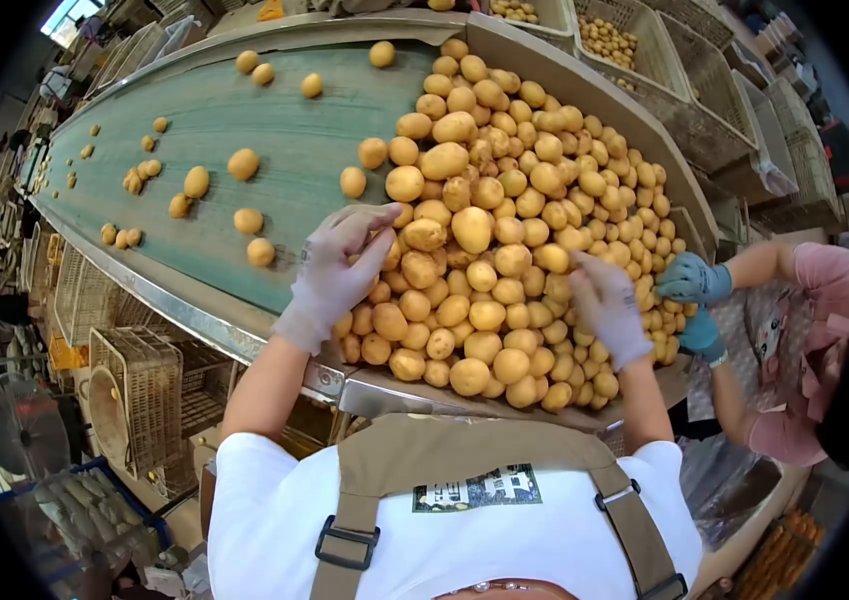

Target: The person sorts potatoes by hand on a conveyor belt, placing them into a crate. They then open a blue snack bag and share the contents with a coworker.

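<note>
Yellow-skinned potatoes (pixel 472 230) lie in a deep heap in front of me, spilling against the end of a green conveyor belt (pixel 294 135). My left hand (pixel 339 268), in a thin whitish glove, is at the heap's left edge. Its thumb and fingers are apart, with a gap between them and nothing visibly held. Gloved the same way, my right hand (pixel 612 305) reaches over the right part of the heap. Its fingers are curled, with the tips against a potato (pixel 551 258); their undersides are hidden.
Loose potatoes (pixel 243 164) are scattered along the belt. A metal rim (pixel 224 335) borders the near side. At right, a co-worker's blue-gloved hands (pixel 696 280) are at the heap. Plastic crates (pixel 634 50) stand beyond the far wall, and more crates (pixel 134 395) at lower left.
</note>
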A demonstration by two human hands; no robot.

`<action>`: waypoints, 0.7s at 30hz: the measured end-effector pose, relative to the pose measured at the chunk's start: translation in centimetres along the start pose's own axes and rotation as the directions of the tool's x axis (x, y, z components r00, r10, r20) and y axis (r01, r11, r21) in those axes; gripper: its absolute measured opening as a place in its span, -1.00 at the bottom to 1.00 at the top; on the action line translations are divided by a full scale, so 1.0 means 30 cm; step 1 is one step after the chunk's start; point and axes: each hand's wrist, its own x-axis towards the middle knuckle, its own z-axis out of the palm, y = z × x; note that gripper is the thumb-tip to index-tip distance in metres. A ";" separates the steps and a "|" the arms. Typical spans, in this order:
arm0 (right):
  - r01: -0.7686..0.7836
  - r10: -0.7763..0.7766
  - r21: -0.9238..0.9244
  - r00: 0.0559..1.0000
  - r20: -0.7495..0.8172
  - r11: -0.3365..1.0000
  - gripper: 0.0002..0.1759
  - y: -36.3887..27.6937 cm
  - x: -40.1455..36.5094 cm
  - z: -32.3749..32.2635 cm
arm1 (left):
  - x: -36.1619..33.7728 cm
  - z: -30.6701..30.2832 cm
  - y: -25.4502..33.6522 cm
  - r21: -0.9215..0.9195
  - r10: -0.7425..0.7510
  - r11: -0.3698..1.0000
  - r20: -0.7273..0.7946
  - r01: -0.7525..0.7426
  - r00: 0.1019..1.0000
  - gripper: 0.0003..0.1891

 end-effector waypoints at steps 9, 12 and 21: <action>0.456 -0.453 -0.053 0.852 -0.263 0.889 -0.78 -0.263 0.318 0.041 | 0.103 0.181 0.107 0.658 -0.204 0.739 0.424 -0.145 0.882 -0.61; 0.324 -0.307 -0.119 0.941 0.139 0.939 -0.68 -0.311 0.401 0.185 | 0.085 0.156 0.109 0.562 -0.088 0.807 0.420 -0.183 0.903 -0.64; 0.150 -0.127 0.288 0.987 -0.097 0.946 -0.64 -0.138 0.455 0.112 | 0.045 0.131 0.087 0.488 0.046 0.836 0.393 -0.250 0.919 -0.56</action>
